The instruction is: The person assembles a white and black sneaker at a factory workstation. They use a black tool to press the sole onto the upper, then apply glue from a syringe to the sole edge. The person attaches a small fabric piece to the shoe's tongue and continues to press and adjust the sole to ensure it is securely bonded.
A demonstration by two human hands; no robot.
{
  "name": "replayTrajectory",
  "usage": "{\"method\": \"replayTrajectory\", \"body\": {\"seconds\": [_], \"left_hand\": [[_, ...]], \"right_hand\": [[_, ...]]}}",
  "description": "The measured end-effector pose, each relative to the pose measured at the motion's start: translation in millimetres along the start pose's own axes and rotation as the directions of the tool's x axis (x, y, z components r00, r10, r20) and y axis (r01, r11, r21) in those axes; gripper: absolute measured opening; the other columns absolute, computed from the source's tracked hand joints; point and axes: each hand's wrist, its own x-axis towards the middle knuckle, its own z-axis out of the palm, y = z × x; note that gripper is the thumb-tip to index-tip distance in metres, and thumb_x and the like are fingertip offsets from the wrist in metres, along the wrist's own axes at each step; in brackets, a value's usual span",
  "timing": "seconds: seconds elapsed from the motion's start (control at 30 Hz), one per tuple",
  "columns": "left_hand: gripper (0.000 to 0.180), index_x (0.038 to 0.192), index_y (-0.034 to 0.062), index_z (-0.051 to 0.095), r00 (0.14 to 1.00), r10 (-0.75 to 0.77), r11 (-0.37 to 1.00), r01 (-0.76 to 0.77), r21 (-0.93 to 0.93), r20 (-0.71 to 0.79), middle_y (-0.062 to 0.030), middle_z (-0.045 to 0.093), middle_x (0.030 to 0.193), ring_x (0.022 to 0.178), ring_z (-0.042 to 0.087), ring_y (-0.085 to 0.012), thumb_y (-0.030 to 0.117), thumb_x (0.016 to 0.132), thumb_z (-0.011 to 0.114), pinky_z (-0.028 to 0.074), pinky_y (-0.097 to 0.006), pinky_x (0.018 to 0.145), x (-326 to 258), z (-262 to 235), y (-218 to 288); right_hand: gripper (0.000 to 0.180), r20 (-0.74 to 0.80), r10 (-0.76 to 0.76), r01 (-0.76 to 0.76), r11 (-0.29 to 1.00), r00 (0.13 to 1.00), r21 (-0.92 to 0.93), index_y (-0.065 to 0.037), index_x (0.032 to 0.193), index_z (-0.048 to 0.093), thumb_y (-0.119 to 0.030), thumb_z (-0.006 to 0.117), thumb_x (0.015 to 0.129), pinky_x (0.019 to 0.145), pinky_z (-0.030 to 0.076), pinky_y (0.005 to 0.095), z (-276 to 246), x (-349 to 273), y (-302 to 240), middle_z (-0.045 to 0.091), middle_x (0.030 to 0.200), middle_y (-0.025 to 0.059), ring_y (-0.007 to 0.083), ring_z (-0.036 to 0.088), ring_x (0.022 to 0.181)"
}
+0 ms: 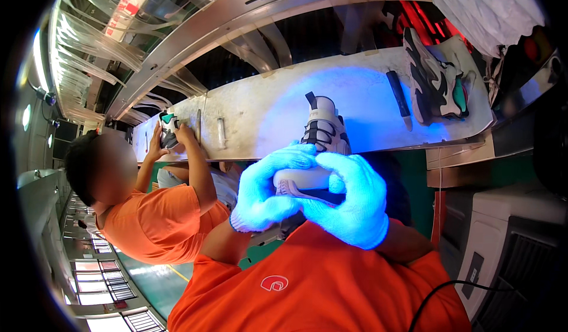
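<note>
Both gloved hands clasp one sneaker at its heel end: left hand wrapped round the near side, right hand closed over the sole edge. Shoe held above the worker's chest, at the near edge of the pale bench lit blue. Looks like a close check or pressing of the sole join; the next move likely calls for a steady turn in the grip. Long axis runs away from the worker, toe toward the bench. Another sneaker and a dark tool lie farther right. A co-worker handles a shoe at left.
</note>
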Motion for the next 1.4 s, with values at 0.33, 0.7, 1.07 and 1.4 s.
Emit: {"method": "replayTrajectory", "body": {"seconds": [0.33, 0.7, 1.07, 1.4], "left_hand": [[0.061, 0.131, -0.0043, 0.074, 0.991, -0.1, 0.99, 0.09, -0.108, -0.093, -0.0257, 0.07, 0.148, 0.145, 0.062, -0.0344, 0.03, 0.086, 0.095, 0.044, -0.051, 0.126, -1, 4, -5], [0.063, 0.124, -0.0014, 0.078, 0.957, -0.271, 0.943, 0.243, -0.227, -0.102, -0.0213, 0.075, 0.137, 0.129, 0.072, -0.0322, 0.011, 0.067, 0.102, 0.055, -0.048, 0.115, 22, -1, 11], [0.065, 0.121, 0.0007, 0.078, 0.997, -0.071, 0.98, 0.072, -0.186, 0.014, -0.0222, 0.076, 0.135, 0.13, 0.071, -0.0354, 0.007, 0.06, 0.101, 0.055, -0.051, 0.114, 26, -16, -12], [0.062, 0.118, 0.0014, 0.074, 0.972, -0.234, 0.967, 0.236, 0.097, -0.034, -0.0182, 0.076, 0.135, 0.14, 0.066, -0.0338, 0.014, 0.067, 0.107, 0.051, -0.052, 0.121, 23, -12, 25]], "right_hand": [[0.069, 0.063, -0.016, 0.013, 0.998, 0.998, 0.061, -0.006, 0.135, 0.071, -0.019, 0.102, 0.075, 0.073, 0.062, 0.0416, -2, 0, 9, 0.076, 0.106, 0.0106, 0.0315, 0.074, 0.083], [0.072, -0.002, -0.045, 0.045, 0.999, 0.999, 0.003, -0.008, 0.14, 0.069, -0.029, 0.102, 0.079, 0.078, 0.065, 0.0428, -2, 22, 13, 0.076, 0.115, 0.0122, 0.0331, 0.077, 0.095], [0.07, 0.015, 0.037, -0.038, 0.993, 0.999, 0.115, -0.01, 0.136, 0.069, -0.032, 0.102, 0.077, 0.08, 0.063, 0.0441, 3, 18, 24, 0.074, 0.111, 0.0109, 0.0331, 0.075, 0.095], [0.071, -0.007, -0.016, 0.017, 0.998, 1.0, 0.055, -0.009, 0.129, 0.069, -0.036, 0.103, 0.072, 0.072, 0.062, 0.0451, 20, -2, 31, 0.069, 0.108, 0.0113, 0.033, 0.073, 0.094]]}}
